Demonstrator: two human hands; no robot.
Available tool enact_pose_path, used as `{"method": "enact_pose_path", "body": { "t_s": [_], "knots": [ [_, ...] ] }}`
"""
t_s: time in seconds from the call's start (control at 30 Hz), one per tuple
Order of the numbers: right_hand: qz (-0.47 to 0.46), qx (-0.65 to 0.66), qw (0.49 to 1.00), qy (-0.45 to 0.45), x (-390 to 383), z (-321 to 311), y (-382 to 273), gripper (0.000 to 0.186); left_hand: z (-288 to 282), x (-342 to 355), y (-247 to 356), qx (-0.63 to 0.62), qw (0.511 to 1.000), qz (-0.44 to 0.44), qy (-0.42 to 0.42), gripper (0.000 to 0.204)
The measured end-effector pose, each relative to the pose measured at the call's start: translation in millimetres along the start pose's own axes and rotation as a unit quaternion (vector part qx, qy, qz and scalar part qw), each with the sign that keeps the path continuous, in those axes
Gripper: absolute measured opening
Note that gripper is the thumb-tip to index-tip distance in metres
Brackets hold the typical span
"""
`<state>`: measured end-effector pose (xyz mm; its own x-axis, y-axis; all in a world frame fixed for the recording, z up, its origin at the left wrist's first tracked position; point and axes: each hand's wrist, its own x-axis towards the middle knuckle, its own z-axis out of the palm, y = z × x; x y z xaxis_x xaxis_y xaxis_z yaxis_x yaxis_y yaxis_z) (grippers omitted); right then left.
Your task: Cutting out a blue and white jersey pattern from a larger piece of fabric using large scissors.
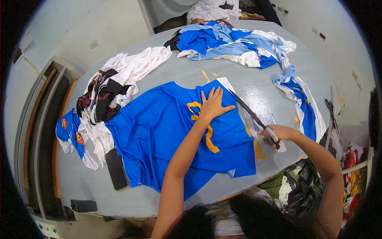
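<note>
A large piece of blue fabric (151, 115) with yellow-orange printed shapes (213, 141) lies spread over the middle of the table, its surface rumpled on the left. My left hand (214, 104) rests flat near its upper right part, fingers spread. In my right hand (283, 133) is a pair of long black scissors (251, 113), gripped by handles with pale wrapping. Their blades point up and left along the fabric's right edge, close to a white strip (227, 85). Whether the blades are parted is hard to make out.
The grey table (318, 67) bears a white fabric heap (137, 65), a dark patterned cloth (105, 99), and a blue and white pile (227, 42) at the back. A black phone (116, 169) lies left. Blue-white pieces (304, 105) trail down the right. A black bag (304, 185) sits below.
</note>
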<state>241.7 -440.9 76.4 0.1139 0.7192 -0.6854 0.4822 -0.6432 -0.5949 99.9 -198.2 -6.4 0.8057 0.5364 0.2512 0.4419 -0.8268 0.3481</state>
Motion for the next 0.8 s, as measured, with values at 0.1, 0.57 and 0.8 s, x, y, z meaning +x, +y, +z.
{"method": "enact_pose_path", "body": {
  "t_s": [0.1,0.57,0.8],
  "knots": [
    [-0.009,-0.015,1.0,0.021,-0.6,1.2,-7.1,0.061,-1.1,-1.8,-3.7,0.005,1.0,0.004,0.001,0.1],
    [-0.025,-0.061,0.998,0.001,-2.2,-12.8,-3.8,0.055,-4.0,1.8,-4.7,0.003,1.0,0.002,-0.001,0.107],
    [-0.017,-0.075,0.997,-0.022,25.8,-21.3,-16.1,0.057,-2.9,1.2,-6.0,0.007,1.0,-0.004,-0.016,0.109]
  ]
}}
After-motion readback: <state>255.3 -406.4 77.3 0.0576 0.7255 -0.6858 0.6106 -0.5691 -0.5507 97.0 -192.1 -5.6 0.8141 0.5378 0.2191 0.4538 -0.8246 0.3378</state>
